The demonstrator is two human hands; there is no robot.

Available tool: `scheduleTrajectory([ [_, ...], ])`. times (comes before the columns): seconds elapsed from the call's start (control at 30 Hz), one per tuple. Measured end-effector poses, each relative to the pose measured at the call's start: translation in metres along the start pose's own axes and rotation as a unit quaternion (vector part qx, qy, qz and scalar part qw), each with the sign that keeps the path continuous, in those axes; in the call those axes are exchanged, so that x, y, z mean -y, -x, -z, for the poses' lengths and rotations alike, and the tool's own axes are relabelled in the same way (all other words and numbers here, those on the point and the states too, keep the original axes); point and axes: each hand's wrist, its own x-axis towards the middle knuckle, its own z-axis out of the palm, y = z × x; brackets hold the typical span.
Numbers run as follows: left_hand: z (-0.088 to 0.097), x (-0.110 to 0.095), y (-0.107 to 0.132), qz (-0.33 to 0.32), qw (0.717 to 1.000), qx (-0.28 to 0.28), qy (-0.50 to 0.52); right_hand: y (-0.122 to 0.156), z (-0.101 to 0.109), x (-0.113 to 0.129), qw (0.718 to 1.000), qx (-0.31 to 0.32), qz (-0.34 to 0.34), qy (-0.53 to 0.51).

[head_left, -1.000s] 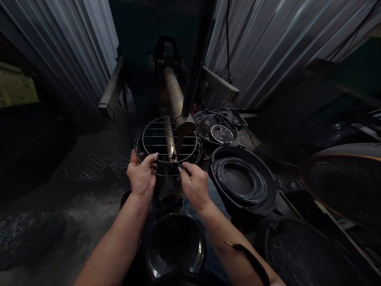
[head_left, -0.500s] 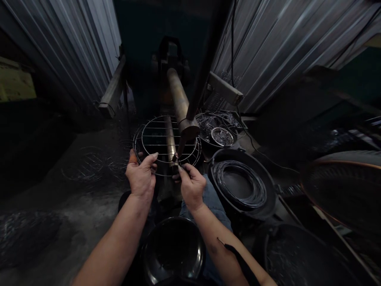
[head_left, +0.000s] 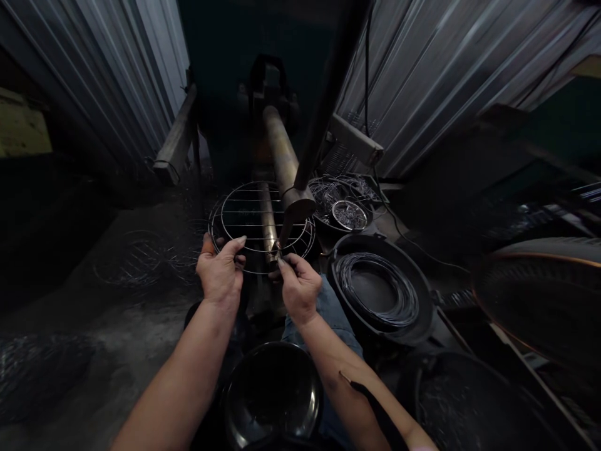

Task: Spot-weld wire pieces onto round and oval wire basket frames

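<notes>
remotely, i have the left hand [head_left: 218, 272] clamped on the wire rack [head_left: 248, 225] at its seven o'clock, the right hand [head_left: 300, 288] pinched together at its five, contents unclear, and a slackened left grip could tip the rack against the hanging metal rod [head_left: 285, 230] at the right hand's eleven.

Left hand [head_left: 220, 272] gripping the near left rim of a round wire rack [head_left: 244, 212], right hand [head_left: 300, 288] pinching a small piece, hard to make out, by the rack's near edge, thick metal bar [head_left: 282, 147] above, coiled wire [head_left: 346, 285] in a dark pan [head_left: 426, 316] at right.
</notes>
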Motion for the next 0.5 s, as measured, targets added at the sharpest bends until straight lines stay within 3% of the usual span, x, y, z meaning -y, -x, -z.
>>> scheduleTrajectory([
  [0.43, 0.0003, 0.0014, 0.0001, 0.011, 1.000, 0.005, -0.015, -0.0056, -0.0035, 0.0030, 1.000, -0.004, -0.016, -0.009],
  [0.5, 0.0018, -0.0014, -0.0044, 0.022, 0.999, 0.008, -0.024, -0.0032, 0.0024, 0.0062, 0.999, 0.015, 0.011, 0.029],
])
